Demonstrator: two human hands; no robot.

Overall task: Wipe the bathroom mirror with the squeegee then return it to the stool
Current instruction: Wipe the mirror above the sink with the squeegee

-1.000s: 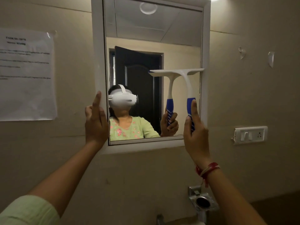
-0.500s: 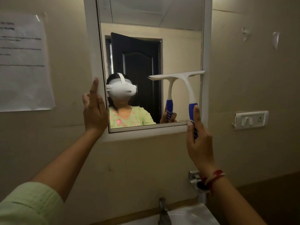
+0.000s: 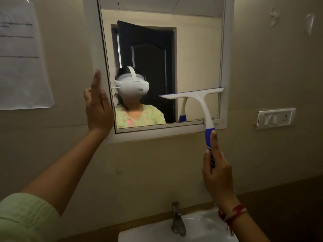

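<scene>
A white-framed bathroom mirror (image 3: 197,55) hangs on the beige wall. The squeegee (image 3: 201,100) has a white blade and neck and a blue handle. Its blade lies across the lower right part of the glass, reaching the right frame. My right hand (image 3: 216,173) grips the blue handle below the mirror's bottom edge, index finger stretched along it. With straight fingers, my left hand (image 3: 98,109) rests flat against the mirror's left frame. The stool is not in view.
A white sink (image 3: 206,229) with a metal tap (image 3: 177,219) sits below the mirror. A switch plate (image 3: 276,117) is on the wall to the right. A printed paper sheet (image 3: 21,55) hangs on the left wall.
My right hand has drawn the squeegee down the right side of the glass, from mid height to near the bottom edge. The view tilted down, bringing the sink into sight. My left hand stayed on the frame.
</scene>
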